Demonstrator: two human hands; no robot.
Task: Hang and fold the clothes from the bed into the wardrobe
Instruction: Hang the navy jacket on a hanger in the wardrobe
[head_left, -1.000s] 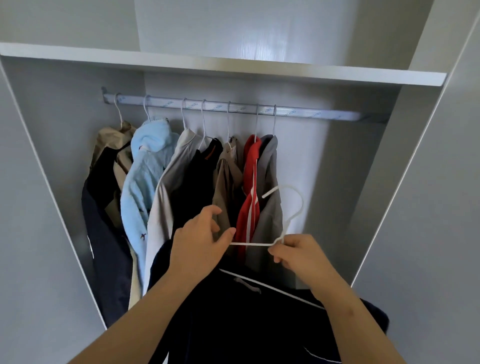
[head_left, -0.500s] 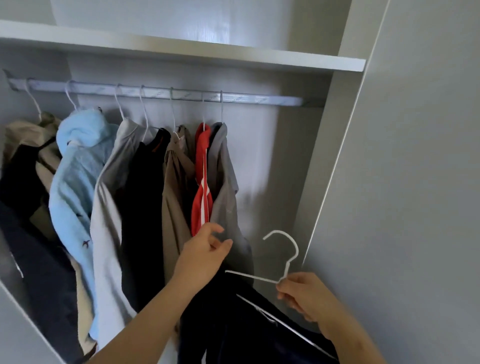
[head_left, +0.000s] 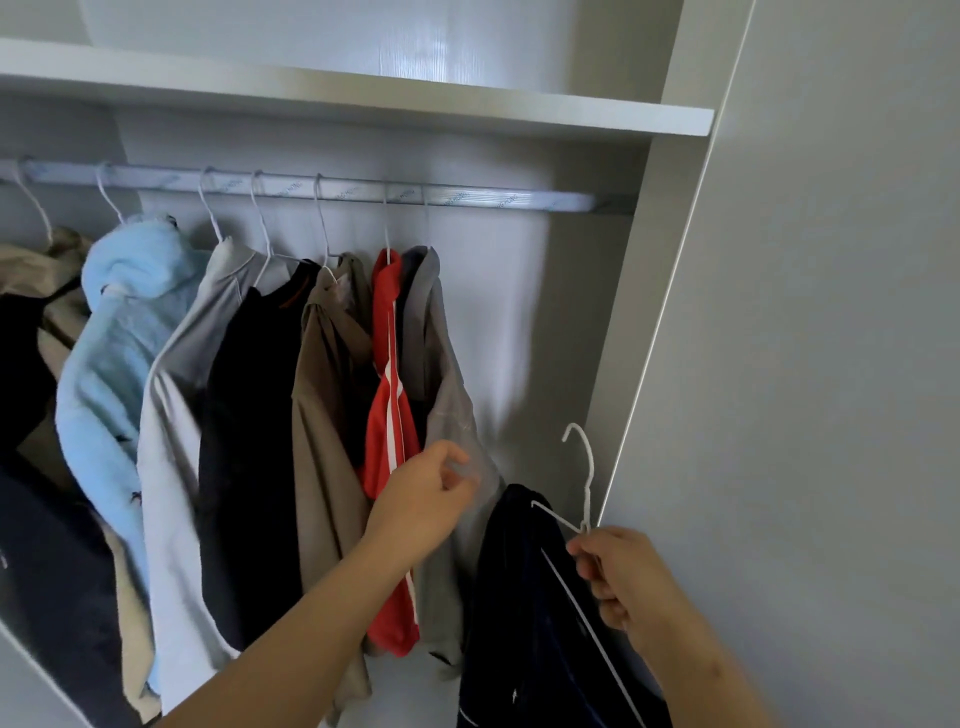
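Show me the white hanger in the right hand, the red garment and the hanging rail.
white hanger (head_left: 587, 499): head view, on the neck below its hook.
red garment (head_left: 378, 441): head view, on the red cloth left of its white stripe.
hanging rail (head_left: 493, 199): head view, on the bare stretch right of the hangers.

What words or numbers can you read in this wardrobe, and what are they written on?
Rail: faint bluish print repeated along it, too blurred to read.
Light blue hoodie: a few small dark marks, too small to tell if they are letters.
White hanger and shelf: nothing written on them.
Nothing here can be read clearly.
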